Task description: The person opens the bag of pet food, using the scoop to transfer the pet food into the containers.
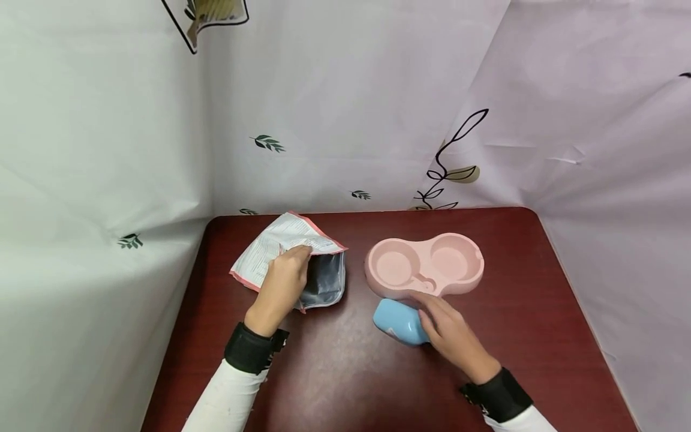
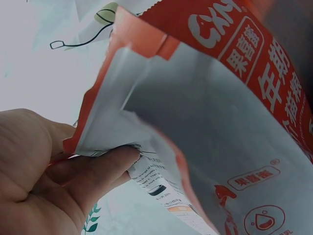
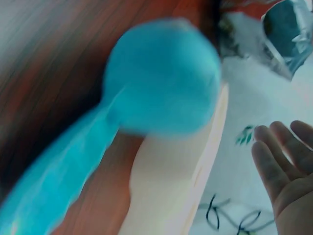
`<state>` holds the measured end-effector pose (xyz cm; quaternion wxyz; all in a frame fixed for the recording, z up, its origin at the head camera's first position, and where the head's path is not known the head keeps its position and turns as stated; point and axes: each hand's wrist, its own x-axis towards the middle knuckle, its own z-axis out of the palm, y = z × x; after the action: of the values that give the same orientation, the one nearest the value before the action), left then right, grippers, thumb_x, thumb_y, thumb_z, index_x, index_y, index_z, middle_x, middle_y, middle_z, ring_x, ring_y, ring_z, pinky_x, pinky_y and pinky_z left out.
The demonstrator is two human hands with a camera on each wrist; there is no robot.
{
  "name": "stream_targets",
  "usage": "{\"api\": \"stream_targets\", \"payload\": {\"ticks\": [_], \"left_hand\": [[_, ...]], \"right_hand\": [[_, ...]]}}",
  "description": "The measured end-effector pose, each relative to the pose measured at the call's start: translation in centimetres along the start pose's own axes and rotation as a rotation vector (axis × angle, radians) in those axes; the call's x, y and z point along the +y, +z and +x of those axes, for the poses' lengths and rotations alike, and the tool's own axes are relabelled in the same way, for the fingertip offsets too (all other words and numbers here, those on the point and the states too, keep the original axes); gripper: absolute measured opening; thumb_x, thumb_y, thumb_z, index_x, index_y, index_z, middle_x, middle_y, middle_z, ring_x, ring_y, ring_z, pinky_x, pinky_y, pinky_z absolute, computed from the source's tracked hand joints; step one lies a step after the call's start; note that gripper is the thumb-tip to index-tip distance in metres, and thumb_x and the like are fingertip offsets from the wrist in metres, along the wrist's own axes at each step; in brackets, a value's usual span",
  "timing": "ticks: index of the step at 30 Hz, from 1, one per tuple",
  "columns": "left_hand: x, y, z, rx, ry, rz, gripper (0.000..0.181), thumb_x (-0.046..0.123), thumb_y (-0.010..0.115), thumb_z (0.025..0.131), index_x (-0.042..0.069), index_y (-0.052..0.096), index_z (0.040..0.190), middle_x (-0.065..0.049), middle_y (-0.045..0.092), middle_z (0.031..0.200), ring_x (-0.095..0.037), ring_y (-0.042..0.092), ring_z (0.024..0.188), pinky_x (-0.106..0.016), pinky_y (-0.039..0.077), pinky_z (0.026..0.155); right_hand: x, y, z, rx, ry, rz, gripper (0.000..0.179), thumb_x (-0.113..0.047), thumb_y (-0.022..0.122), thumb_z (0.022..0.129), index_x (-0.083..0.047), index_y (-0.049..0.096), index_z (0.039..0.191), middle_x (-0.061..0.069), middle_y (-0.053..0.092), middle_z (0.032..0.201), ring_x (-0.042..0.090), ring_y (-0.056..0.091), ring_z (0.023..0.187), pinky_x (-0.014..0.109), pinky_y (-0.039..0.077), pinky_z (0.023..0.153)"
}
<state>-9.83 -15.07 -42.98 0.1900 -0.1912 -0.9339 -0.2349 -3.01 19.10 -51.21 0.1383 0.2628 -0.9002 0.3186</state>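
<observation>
Bag risk: left hand [image 1: 284, 279] pinches bag [image 1: 286, 233]; right hand [image 1: 447, 329] extended, empty, beside blue item [image 1: 397, 321]
One-edge pinch might let mouth sag

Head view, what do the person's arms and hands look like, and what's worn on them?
Both arms wear white sleeves. Each wrist has a wide black wristband, one on the left and one on the right, with small pale marks too tiny to read. The left hand and right hand are ungloved.

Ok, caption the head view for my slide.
Left hand holds an open bag; right hand beside a blue object, pink double bowl behind.
</observation>
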Motion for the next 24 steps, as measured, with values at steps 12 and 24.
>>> {"api": "stream_targets", "payload": {"ticks": [12,24], "left_hand": [[0.2,0.2,0.2,0.023,-0.008,-0.005,0.015,0.000,0.060,0.092,-0.004,0.071,0.102,-0.015,0.074,0.100,-0.025,0.069,0.095,-0.044,0.059,0.075],[0.3,0.2,-0.2,0.018,-0.035,-0.012,0.015,-0.001,0.062,0.091,-0.003,0.071,0.102,-0.015,0.074,0.101,-0.025,0.069,0.095,-0.044,0.059,0.075]], "right_hand": [[3.1,-1.7,-3.0,-0.078,-0.047,-0.169,0.043,-0.013,0.066,0.085,-0.003,0.061,0.126,0.014,0.061,0.126,0.024,0.054,0.115,0.044,0.050,0.089],[4.4,-0.1,-6.5,-0.253,0.076,-0.275,0.062,-0.033,0.081,0.070,-0.003,0.063,0.121,0.015,0.061,0.118,0.031,0.056,0.103,0.051,0.051,0.077]]}}
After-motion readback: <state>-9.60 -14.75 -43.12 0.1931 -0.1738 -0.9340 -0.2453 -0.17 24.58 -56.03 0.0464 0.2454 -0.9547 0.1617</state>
